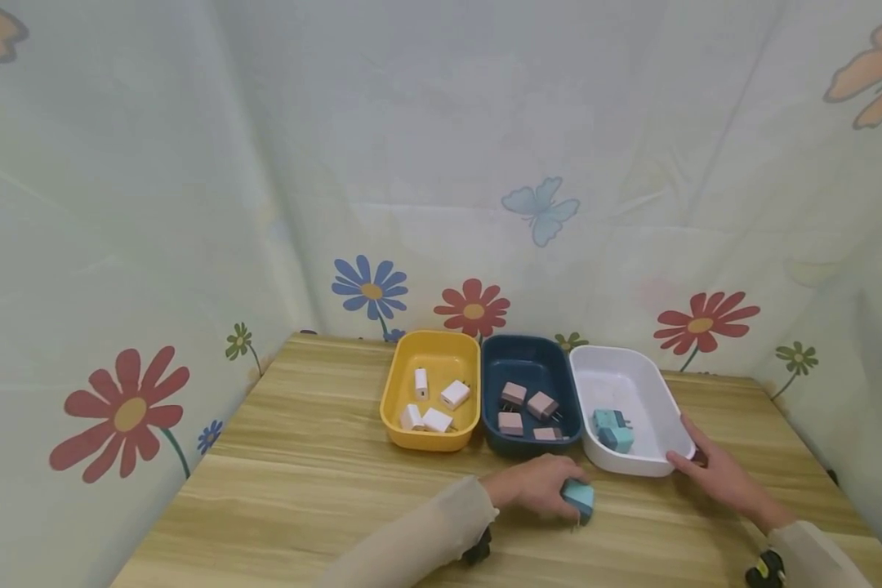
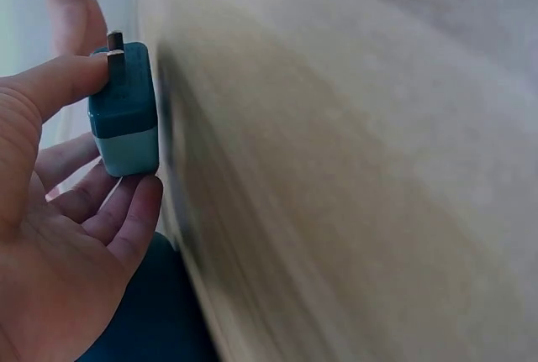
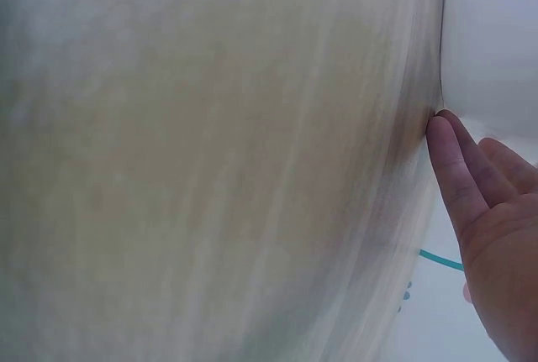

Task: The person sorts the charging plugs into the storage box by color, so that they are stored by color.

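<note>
My left hand [image 1: 544,487] grips a two-tone teal charger plug [image 1: 578,498] just above the table, in front of the blue bin. In the left wrist view, the thumb and fingertips pinch that plug, its metal prongs pointing up in the picture. My right hand [image 1: 720,474] touches the front right corner of the white bin [image 1: 650,467], thumb on the front and fingers along the side. Straight fingers [image 3: 454,165] rest against the bin's wall in the right wrist view. Inside the white bin lie teal charger plugs [image 1: 617,439].
Left of the white bin stand a dark blue bin [image 1: 518,446] with several pinkish charger plugs [image 1: 510,423] and a yellow bin [image 1: 426,442] with several white charger plugs [image 1: 456,394]. All three sit side by side on a wood-grain table [image 1: 294,457], before a flowered curtain [image 1: 426,147].
</note>
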A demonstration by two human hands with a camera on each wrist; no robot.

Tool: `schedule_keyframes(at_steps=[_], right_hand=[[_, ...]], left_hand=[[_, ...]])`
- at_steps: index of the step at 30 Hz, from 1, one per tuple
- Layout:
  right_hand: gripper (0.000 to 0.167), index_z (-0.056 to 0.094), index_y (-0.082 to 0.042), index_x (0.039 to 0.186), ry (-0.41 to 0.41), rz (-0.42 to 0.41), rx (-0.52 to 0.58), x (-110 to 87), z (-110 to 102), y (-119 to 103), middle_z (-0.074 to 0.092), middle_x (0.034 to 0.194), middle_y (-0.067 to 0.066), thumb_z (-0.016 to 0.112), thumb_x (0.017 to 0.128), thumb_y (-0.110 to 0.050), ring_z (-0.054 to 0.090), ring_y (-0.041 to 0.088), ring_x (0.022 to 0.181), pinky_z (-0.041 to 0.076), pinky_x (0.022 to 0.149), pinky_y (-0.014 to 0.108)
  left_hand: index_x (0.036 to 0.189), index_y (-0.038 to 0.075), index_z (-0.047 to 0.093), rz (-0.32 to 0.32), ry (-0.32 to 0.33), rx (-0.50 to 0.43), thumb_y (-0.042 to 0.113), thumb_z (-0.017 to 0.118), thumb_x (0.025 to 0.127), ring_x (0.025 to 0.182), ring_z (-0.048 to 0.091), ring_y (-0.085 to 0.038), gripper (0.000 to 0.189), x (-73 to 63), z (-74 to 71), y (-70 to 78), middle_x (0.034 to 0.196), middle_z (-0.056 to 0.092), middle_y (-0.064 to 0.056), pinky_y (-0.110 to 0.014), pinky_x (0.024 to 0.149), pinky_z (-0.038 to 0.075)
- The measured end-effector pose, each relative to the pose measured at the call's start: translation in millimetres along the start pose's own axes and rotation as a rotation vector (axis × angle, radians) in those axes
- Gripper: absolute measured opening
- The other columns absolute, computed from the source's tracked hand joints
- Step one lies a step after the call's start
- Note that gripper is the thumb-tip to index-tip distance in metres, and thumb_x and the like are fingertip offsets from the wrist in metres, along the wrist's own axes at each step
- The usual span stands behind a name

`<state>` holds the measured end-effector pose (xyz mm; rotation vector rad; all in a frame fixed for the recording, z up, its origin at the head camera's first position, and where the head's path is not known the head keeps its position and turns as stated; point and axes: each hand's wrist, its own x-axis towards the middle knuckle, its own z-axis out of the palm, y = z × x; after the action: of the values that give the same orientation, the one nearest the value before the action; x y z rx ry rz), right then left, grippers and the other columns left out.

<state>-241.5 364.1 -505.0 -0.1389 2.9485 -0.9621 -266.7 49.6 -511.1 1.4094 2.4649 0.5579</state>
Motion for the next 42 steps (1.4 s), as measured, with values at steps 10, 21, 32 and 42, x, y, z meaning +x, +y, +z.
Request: schedule_keyframes(at_steps=[10, 21, 32, 42], right_hand=[[0.093, -0.002, 0.004, 0.148, 0.001, -0.009, 0.004, 0.0, -1, -2, 0.011, 0.146, 0.038, 0.055, 0.093, -0.045, 0.023, 0.058, 0.127, 0.028, 0.097, 0.064], [0.092, -0.001, 0.005, 0.148, 0.001, -0.011, 0.015, -0.7, 0, -2, 0.01, 0.146, 0.038, 0.055, 0.094, -0.044, 0.024, 0.058, 0.127, 0.029, 0.097, 0.064], [0.09, -0.001, 0.004, 0.148, 0.006, -0.022, 0.003, 0.8, 1, 2, 0.012, 0.146, 0.039, 0.054, 0.095, -0.044, 0.026, 0.058, 0.126, 0.031, 0.096, 0.064], [0.09, -0.002, 0.003, 0.148, 0.004, -0.02, 0.006, -0.5, -1, -2, 0.012, 0.146, 0.039, 0.054, 0.095, -0.044, 0.026, 0.058, 0.126, 0.031, 0.096, 0.064]], left_hand=[[0.123, 0.014, 0.061, 0.042, 0.024, -0.006, 0.033, 0.072, 0.084, 0.084, 0.049, 0.002, 0.045, -10.3, -7.2, -1.6, 0.1, 0.056, 0.011, -0.007, 0.07, 0.039], [0.125, 0.017, 0.06, 0.02, 0.074, -0.111, 0.031, 0.072, 0.084, 0.088, 0.05, 0.002, 0.045, -26.3, -24.3, 1.2, 0.104, 0.057, 0.013, -0.009, 0.074, 0.042], [0.129, 0.021, 0.057, -0.013, 0.141, -0.152, 0.039, 0.069, 0.086, 0.096, 0.05, 0.001, 0.048, -26.7, -45.5, 1.2, 0.117, 0.056, 0.013, -0.012, 0.081, 0.044], [0.129, 0.021, 0.057, -0.033, 0.2, -0.236, 0.039, 0.069, 0.086, 0.095, 0.05, -0.001, 0.048, -23.0, -56.8, 5.8, 0.114, 0.055, 0.012, -0.013, 0.08, 0.045]])
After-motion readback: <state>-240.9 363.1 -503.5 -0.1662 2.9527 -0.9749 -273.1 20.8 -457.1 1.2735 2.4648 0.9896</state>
